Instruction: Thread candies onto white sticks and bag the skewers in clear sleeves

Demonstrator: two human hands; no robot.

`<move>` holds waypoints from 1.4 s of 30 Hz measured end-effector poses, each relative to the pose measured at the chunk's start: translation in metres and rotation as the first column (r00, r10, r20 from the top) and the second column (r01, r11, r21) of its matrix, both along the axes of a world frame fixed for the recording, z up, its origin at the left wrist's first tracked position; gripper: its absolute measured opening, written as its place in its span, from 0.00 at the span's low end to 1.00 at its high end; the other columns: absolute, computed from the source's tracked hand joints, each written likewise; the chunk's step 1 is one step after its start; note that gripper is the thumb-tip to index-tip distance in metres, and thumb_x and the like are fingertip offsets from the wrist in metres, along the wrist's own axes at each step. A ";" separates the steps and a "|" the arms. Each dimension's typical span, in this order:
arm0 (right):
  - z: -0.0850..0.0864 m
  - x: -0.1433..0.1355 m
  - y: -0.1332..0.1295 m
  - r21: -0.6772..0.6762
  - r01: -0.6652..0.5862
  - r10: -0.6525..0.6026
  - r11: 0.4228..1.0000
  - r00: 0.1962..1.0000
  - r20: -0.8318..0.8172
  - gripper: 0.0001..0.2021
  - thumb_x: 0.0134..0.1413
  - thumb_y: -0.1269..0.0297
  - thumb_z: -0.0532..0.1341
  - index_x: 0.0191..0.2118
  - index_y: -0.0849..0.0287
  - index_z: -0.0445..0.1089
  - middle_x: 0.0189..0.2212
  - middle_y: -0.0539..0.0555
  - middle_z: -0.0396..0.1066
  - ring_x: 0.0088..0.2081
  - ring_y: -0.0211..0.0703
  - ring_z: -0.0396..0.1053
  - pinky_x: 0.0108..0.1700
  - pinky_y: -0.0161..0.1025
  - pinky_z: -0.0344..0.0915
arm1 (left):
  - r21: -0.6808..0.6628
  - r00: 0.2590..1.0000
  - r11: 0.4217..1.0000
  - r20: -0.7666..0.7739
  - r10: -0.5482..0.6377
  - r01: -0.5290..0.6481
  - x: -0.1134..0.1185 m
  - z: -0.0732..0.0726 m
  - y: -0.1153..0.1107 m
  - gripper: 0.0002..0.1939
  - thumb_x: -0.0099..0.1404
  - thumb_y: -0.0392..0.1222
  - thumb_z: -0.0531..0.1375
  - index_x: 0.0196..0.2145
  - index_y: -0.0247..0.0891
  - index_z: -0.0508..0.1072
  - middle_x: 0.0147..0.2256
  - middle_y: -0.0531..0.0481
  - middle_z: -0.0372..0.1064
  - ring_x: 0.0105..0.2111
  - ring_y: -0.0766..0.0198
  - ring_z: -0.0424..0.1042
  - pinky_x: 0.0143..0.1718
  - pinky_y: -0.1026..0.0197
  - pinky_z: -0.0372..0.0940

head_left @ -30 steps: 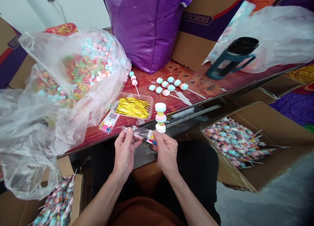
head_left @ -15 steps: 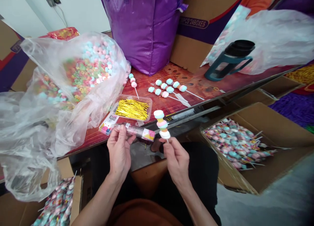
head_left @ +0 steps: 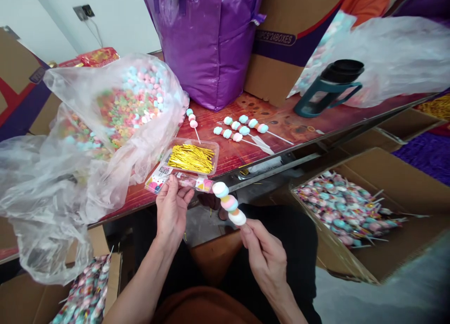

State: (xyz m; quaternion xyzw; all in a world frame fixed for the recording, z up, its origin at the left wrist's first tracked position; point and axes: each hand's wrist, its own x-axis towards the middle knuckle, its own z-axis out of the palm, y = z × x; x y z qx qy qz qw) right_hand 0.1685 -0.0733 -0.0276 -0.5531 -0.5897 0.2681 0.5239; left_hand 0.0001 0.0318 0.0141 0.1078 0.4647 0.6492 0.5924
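Left fingers [head_left: 172, 188]: I had thumb and forefinger pinched closed on the clear wrapper [head_left: 192, 181], the others loosely curled.
Wrapper: it stretched rightward from my pinch, its printed end beside the candy skewer's tip (I couldn't tell whether they touched).
Right fingers [head_left: 262, 232]: I had these closed around the foot of the candy skewer [head_left: 229, 203], hiding its stick.
Candy skewer: it was held up between my two hands off the near edge of the bench [head_left: 277, 109], leaning far and left, its pieces white, blue, pink, yellow and orange.
Tray: a clear tray [head_left: 216, 161] of gold ties [head_left: 191, 158] sat just beyond the wrapper, with printed cards [head_left: 153, 182] at its near left.
Far bench: three more skewers [head_left: 242, 127] lay close together, and a large purple bag [head_left: 211, 47] stood behind.
Right box: the open carton [head_left: 404, 258] held a heap of wrapped candies [head_left: 346, 207].
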 end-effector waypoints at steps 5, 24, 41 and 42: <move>0.003 0.004 0.003 0.071 0.006 -0.010 0.997 0.998 0.056 0.07 0.64 0.74 0.57 0.38 0.59 0.71 0.24 0.47 0.68 0.24 0.33 0.65 0.27 0.31 0.60 | 0.041 0.998 0.999 -0.060 -0.018 0.020 0.000 -0.001 -0.001 0.19 0.53 0.50 0.72 0.34 0.36 0.73 0.32 0.51 0.77 0.30 0.66 0.77 0.34 0.63 0.70; 0.017 0.007 0.017 0.003 -0.050 0.050 0.999 0.998 -0.034 0.05 0.60 0.72 0.63 0.34 0.58 0.75 0.25 0.48 0.71 0.25 0.34 0.67 0.27 0.31 0.63 | 0.141 0.937 0.973 -0.325 -0.130 0.184 0.003 -0.005 -0.002 0.19 0.58 0.55 0.68 0.34 0.38 0.69 0.29 0.54 0.76 0.28 0.67 0.78 0.34 0.66 0.73; 0.012 -0.017 0.025 0.085 -0.042 0.021 0.996 0.971 0.236 0.10 0.66 0.70 0.55 0.38 0.59 0.73 0.27 0.53 0.73 0.28 0.38 0.70 0.33 0.34 0.67 | 0.073 0.915 0.926 -0.197 -0.352 0.371 0.013 -0.004 -0.011 0.21 0.55 0.52 0.71 0.39 0.34 0.75 0.35 0.42 0.80 0.39 0.52 0.81 0.41 0.56 0.74; 0.013 -0.018 0.026 0.067 -0.055 0.040 0.996 0.976 0.212 0.10 0.67 0.70 0.54 0.38 0.59 0.73 0.27 0.53 0.72 0.28 0.38 0.70 0.34 0.34 0.66 | 0.074 0.914 0.924 -0.195 -0.355 0.375 0.011 -0.004 -0.010 0.21 0.55 0.53 0.71 0.38 0.34 0.75 0.35 0.43 0.80 0.39 0.52 0.81 0.41 0.56 0.74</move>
